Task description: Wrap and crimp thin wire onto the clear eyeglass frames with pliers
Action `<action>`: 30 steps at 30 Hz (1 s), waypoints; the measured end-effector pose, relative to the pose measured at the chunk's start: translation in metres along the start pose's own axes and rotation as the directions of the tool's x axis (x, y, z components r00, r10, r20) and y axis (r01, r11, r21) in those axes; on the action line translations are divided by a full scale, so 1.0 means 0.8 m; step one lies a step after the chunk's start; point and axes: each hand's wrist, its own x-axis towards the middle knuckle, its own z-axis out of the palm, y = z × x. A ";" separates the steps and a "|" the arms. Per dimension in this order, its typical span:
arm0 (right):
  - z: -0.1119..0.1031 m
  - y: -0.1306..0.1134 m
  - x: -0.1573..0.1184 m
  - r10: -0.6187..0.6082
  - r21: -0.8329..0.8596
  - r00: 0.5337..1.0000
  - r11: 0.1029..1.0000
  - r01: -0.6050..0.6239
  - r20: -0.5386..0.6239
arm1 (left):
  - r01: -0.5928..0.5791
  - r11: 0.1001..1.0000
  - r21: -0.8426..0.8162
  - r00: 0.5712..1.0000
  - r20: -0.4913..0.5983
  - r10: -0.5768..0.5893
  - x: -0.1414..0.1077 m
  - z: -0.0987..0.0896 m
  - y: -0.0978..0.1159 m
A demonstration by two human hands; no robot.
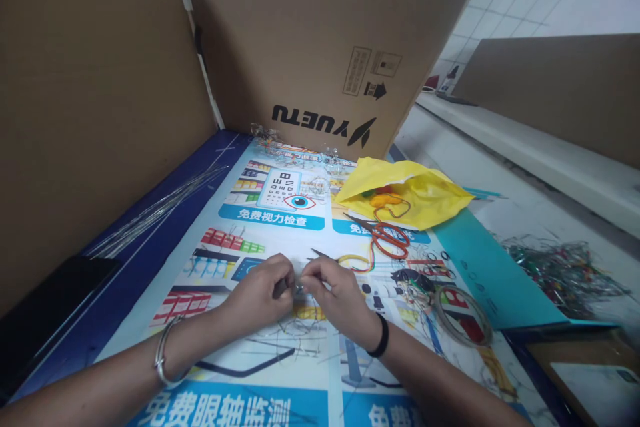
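Note:
My left hand [267, 290] and my right hand [337, 293] meet over the printed sheet, fingertips pinched close together. Between them is a small shiny bit of thin wire [300, 287], mostly covered by the fingers. Fine wire strands [297, 335] spread over the sheet just below both hands. Beyond my right hand lie scissors with orange handles [393, 240] and dark blades. A yellow and red loop [356, 263] sits nearer the hand, with a dark pointed tip beside it.
A yellow pouch [435, 197] lies open behind the scissors. Right of my hands is a round tape roll [463, 315], with a wire heap [565, 270] farther out. Long straight wires [160, 210] lie at left. Cardboard panels [320, 40] stand behind and left.

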 end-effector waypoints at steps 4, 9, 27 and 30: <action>0.000 0.000 0.000 -0.015 0.005 1.000 1.000 0.015 -0.019 | -0.021 1.000 0.005 1.000 0.015 0.021 0.000 0.000 -0.001; 0.000 -0.001 0.000 -0.021 -0.005 0.999 1.000 0.021 -0.028 | -0.008 1.000 0.030 1.000 0.008 0.007 0.001 0.000 -0.002; 0.005 0.005 -0.002 -0.184 -0.205 0.983 0.962 0.180 -0.001 | -0.097 0.995 -0.009 0.995 0.020 0.097 0.002 -0.002 -0.011; 0.004 0.005 -0.002 -0.187 -0.256 0.982 0.949 0.184 0.014 | -0.100 0.995 -0.006 0.995 0.018 0.100 0.001 -0.002 -0.011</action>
